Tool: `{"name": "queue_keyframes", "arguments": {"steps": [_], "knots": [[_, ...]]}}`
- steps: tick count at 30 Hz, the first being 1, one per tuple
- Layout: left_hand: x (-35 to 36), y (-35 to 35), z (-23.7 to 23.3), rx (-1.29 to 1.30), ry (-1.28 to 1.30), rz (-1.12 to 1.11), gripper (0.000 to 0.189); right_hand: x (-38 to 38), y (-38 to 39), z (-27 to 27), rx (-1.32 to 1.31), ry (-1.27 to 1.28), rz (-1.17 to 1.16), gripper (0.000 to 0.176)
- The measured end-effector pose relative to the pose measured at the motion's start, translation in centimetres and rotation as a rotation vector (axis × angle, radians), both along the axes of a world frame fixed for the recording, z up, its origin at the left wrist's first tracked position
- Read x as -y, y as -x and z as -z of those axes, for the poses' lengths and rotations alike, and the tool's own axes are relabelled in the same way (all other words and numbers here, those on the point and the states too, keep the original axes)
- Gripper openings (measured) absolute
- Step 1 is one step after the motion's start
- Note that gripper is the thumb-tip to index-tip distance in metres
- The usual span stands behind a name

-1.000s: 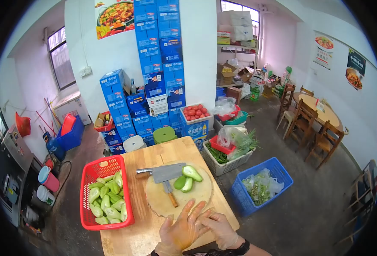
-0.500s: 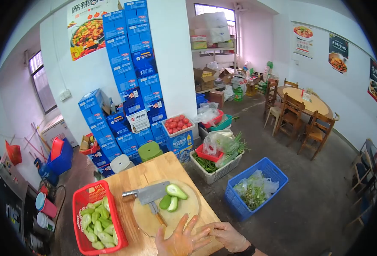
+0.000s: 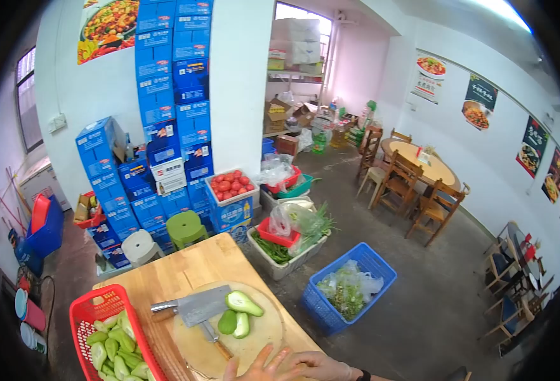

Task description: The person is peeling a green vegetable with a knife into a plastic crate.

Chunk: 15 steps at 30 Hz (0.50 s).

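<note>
At the bottom edge my left hand [image 3: 262, 369] has its fingers spread and holds nothing I can see. Beside it my right hand [image 3: 321, 366] bends its fingers against the left hand's fingers; whatever they pinch is hidden. Both hands look covered by thin clear gloves. Above them, a round cutting board [image 3: 264, 330] carries a cleaver [image 3: 205, 306], a peeler [image 3: 211, 334] with a wooden handle and several pieces of pale green chayote [image 3: 244, 303], cut faces showing. Left of the board, a red basket [image 3: 131, 301] holds many peeled chayotes [image 3: 118, 346].
The wooden table [image 3: 197, 261] ends right of the board. Beyond stand a blue crate [image 3: 321, 311] of greens, a white crate [image 3: 280, 270] of vegetables, tomatoes [image 3: 232, 184] on a box, and green [image 3: 186, 228] and white [image 3: 141, 246] stools. Stacked blue boxes [image 3: 156, 82] line the pillar.
The camera view has shifted right and up, so the table and basket sit lower and further left. My hands are lower in view, with the right hand closer over the left fingers.
</note>
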State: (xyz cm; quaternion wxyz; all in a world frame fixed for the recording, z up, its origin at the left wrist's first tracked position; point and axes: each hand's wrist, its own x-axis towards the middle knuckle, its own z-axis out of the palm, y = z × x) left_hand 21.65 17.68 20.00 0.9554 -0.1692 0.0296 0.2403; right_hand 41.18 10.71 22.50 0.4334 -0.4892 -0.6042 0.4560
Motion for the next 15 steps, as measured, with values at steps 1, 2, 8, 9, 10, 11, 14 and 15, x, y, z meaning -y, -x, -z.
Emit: {"name": "queue_keyframes", "arguments": {"steps": [1,2,8,9,10,11,14,15], "knots": [[-0.1,0.1,-0.1,0.007,0.0,0.013,0.085,-0.1,0.1,0.6,-0.036,0.075,0.018,0.024],[-0.2,0.0,-0.4,-0.052,-0.091,0.003,0.087,-0.2,0.0,1.1,-0.071,0.147,0.035,0.026],[0.7,-1.8,0.0,-0.197,-0.352,0.036,0.094,0.3,-2.4,1.6,-0.032,0.045,-0.093,0.032],[1.0,-2.6,-0.6,-0.142,-0.412,0.024,0.095,0.5,-3.0,0.8,-0.033,0.04,-0.094,0.032],[1.5,-3.7,-1.6,-0.145,-0.419,0.019,0.095,0.7,-3.7,0.2,-0.031,0.039,-0.016,0.03],[2.3,-5.3,-2.8,-0.181,-0.469,-0.085,0.095,1.0,-4.6,0.0,-0.03,0.036,0.056,0.03],[4.1,-10.2,-4.4,-0.245,-0.592,-0.3,0.094,1.3,-9.2,2.8,-0.245,0.088,0.378,0.015],[4.3,-12.2,-4.5,-0.254,-0.664,-0.369,0.093,1.8,-10.6,3.6,-0.297,0.076,0.484,0.01]]}}
